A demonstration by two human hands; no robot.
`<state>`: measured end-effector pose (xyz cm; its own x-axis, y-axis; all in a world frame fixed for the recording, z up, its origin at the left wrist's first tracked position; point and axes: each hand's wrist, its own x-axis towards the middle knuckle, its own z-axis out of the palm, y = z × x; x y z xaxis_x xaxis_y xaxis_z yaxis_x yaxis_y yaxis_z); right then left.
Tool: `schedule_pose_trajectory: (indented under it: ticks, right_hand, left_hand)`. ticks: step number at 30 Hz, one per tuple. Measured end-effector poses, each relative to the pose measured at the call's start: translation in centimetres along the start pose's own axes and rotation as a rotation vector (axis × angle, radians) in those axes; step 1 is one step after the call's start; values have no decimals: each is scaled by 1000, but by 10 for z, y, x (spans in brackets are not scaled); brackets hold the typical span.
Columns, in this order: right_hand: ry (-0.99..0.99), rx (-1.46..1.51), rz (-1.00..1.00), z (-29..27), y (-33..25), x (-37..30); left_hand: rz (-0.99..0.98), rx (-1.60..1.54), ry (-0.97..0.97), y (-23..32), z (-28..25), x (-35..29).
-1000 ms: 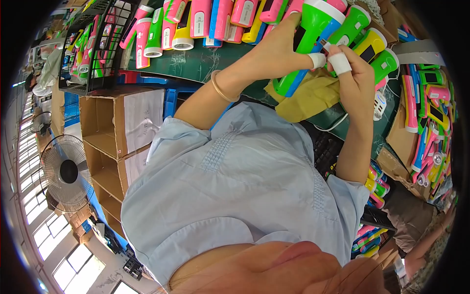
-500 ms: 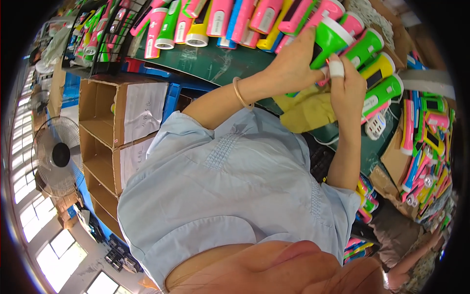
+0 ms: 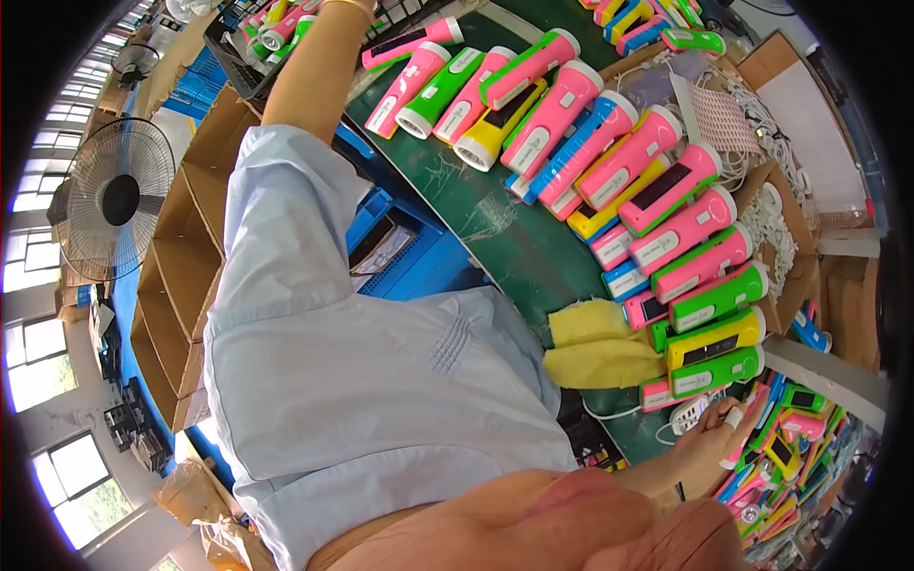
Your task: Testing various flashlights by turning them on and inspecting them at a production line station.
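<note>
My left arm (image 3: 314, 81) stretches up past the top edge, beside the black wire basket. The wrist bracelet (image 3: 350, 3) just shows; the hand itself is cut off. At the lower right, my right hand (image 3: 706, 445), with white tape round one finger, has its fingers bent against a pink flashlight (image 3: 748, 428) at the edge of a heap of flashlights. Curving across the green table is a row of pink, green, yellow and blue flashlights, among them a green flashlight (image 3: 719, 371) at its near end. A yellow cloth (image 3: 605, 366) lies beside the row.
A white power strip (image 3: 689, 415) with a cord lies near my right hand. The heap of mixed flashlights (image 3: 785, 447) fills the right side. Cardboard compartments (image 3: 186, 247) and a blue crate (image 3: 419, 257) stand left of the green table (image 3: 490, 219). A fan (image 3: 119, 200) stands farther left.
The green flashlight both hands held is out of them. My left arm has swung up and left, toward the basket; my right hand has moved down to the heap. The view has turned.
</note>
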<state>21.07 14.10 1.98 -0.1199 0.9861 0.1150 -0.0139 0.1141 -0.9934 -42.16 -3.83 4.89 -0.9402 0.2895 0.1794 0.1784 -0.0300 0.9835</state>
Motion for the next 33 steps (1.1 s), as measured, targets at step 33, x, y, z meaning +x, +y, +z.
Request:
schedule_pose_trajectory:
  ticks: [33]
  right_hand:
    - [-582, 20, -176, 99, -13, -26]
  left_hand:
    - [1116, 30, -861, 41, 109, -310]
